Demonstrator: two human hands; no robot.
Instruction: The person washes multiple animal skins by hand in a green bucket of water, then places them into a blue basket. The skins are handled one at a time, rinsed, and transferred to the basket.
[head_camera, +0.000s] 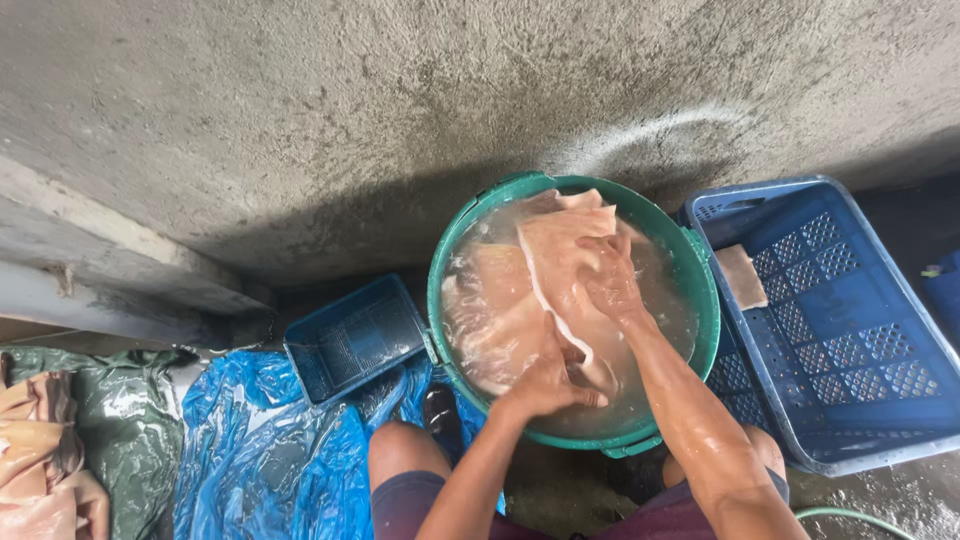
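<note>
A green round basin (706, 300) stands on the concrete floor, filled with cloudy water and pale pink sheets of soft material (500, 310). My left hand (548, 378) grips a fold of one pink sheet at the near side of the basin. My right hand (610, 278) presses and holds the same sheet a little farther in, fingers curled over its wet surface. Both forearms are wet. My knees sit just below the basin.
A large blue slotted crate (850, 330) stands right of the basin, with a pale piece (742, 276) on its rim. A small blue basket (355, 338) lies to the left. Blue plastic sheeting (260, 450), green tarp and more pink material (40, 450) lie at the lower left.
</note>
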